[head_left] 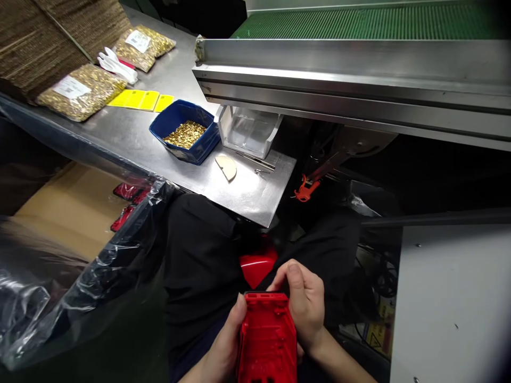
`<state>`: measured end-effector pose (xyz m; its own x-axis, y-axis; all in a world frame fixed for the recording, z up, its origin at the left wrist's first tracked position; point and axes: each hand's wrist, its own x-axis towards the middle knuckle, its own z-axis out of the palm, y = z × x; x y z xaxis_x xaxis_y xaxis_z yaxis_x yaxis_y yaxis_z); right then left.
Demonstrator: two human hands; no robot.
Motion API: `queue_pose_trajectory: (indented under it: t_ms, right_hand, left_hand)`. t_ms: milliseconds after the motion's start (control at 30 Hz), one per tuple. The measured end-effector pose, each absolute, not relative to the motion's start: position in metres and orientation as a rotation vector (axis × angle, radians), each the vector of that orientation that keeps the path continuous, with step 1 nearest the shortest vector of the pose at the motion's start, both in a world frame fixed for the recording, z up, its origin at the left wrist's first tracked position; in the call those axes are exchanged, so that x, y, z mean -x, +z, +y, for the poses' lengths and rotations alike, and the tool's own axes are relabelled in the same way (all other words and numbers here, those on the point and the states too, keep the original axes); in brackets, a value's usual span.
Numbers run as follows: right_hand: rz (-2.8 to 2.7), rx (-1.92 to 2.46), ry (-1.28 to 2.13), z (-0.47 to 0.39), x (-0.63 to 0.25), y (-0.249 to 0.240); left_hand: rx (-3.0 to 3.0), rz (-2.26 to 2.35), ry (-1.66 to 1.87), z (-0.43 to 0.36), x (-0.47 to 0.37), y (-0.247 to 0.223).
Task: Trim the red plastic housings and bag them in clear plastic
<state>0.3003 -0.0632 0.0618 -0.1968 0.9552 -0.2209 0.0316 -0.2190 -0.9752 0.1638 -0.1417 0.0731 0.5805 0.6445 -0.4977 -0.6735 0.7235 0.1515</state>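
Observation:
My left hand (225,340) grips a red plastic housing (268,332) along its left side, thumb at the upper corner. The housing is a hollow shell, its ribbed inside facing up and its lower end cut off by the picture's bottom edge. Against its upper right side is my right hand (305,300), fingers curled and thumb bent over them. Whatever is between those fingers, if anything, is hidden. Beyond the hands, between the knees, shows another red surface (257,266).
On the metal table (255,199) stand a blue bin (199,151) of small brass pieces and a clear tray (249,130). Bags of brass pieces (85,90) lie further left. A green conveyor (359,24) runs across the top. Left is a plastic-lined box (67,207) with red parts.

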Motion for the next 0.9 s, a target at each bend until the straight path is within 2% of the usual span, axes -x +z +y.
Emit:
queue_pose_trajectory:
  t_ms: [167, 500, 733, 900]
  right_hand:
    - [-1.327, 1.471, 1.117, -0.051, -0.306, 0.049]
    - [-1.536, 1.498, 1.248, -0.035, -0.320, 0.039]
    - [-1.997, 1.446, 1.073, 0.062, -0.278, 0.005]
    - [-2.115, 1.571, 0.746, 0.140, -0.240, -0.020]
  left_hand:
    - [0.215, 0.557, 0.814, -0.137, -0.168, 0.073]
    - [0.369, 0.623, 0.894, -0.137, -0.162, 0.069]
    - [0.227, 0.708, 0.945, -0.147, -0.148, 0.065]
    - [-0.009, 0.795, 1.038, -0.154, -0.141, 0.062]
